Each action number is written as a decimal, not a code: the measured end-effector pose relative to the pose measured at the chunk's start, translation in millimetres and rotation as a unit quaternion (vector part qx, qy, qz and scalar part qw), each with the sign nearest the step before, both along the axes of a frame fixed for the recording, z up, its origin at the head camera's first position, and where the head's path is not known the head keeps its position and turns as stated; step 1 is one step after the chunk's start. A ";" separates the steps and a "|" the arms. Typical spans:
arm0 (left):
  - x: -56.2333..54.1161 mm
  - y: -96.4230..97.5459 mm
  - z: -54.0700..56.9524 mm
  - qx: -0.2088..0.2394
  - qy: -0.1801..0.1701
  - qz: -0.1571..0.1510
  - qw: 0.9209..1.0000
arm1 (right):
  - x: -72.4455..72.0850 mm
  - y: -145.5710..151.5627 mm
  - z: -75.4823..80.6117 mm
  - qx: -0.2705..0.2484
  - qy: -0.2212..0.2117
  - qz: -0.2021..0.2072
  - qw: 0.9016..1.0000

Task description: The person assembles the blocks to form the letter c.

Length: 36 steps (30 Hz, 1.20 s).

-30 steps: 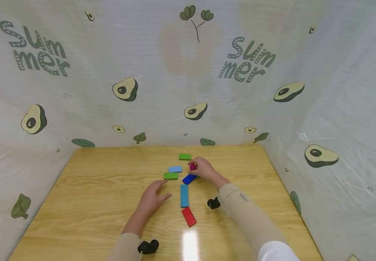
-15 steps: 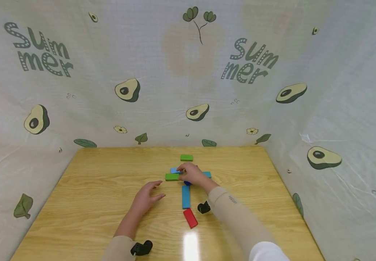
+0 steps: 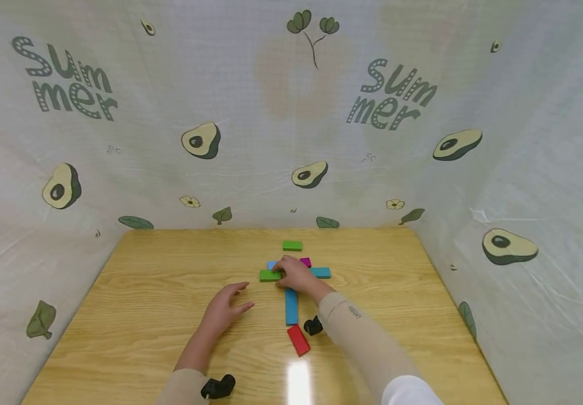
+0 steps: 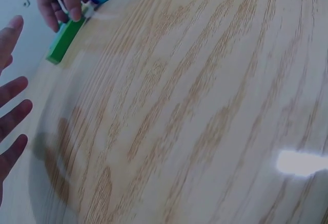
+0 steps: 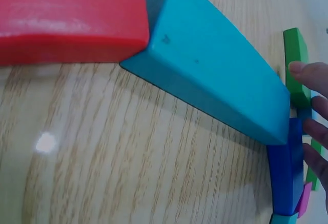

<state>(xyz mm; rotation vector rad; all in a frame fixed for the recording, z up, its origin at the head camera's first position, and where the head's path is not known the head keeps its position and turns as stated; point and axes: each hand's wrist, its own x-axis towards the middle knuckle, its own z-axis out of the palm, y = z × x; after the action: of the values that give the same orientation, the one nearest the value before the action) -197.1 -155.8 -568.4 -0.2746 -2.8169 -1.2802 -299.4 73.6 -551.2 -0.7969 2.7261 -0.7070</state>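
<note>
By the right grip (image 3: pixel 297 275), the near green block (image 3: pixel 269 276) is pinched at its right end, on the desk (image 3: pixel 170 281); the left grip (image 3: pixel 222 309) is spread and empty. The red block (image 3: pixel 298 340), blue bar (image 3: pixel 292 307) and dark blue block (image 5: pixel 283 175) are already set in contact; the far green block (image 3: pixel 292 246) is not yet joined.
</note>
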 end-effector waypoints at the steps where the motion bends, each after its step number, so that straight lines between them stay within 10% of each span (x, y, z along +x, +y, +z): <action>1: 0.5 -0.1 0.6 0.002 -0.002 0.000 1.000 | 0.3 0.0 -1.0 0.001 0.001 -0.001 1.000; 23: 7.7 4.5 -3.8 0.025 0.006 -0.010 1.000 | 6.5 0.2 -0.7 -0.011 -0.002 -0.009 1.000; 36: 3.6 16.1 13.0 -0.024 0.065 -0.040 0.997 | 22.5 22.9 14.8 -0.074 0.005 -0.024 0.997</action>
<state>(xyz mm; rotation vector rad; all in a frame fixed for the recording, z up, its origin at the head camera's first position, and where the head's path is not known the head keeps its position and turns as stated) -193.5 -139.6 -555.3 -0.4602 -2.7546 -1.1631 -276.8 96.5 -536.3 -0.7704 2.7348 -0.9277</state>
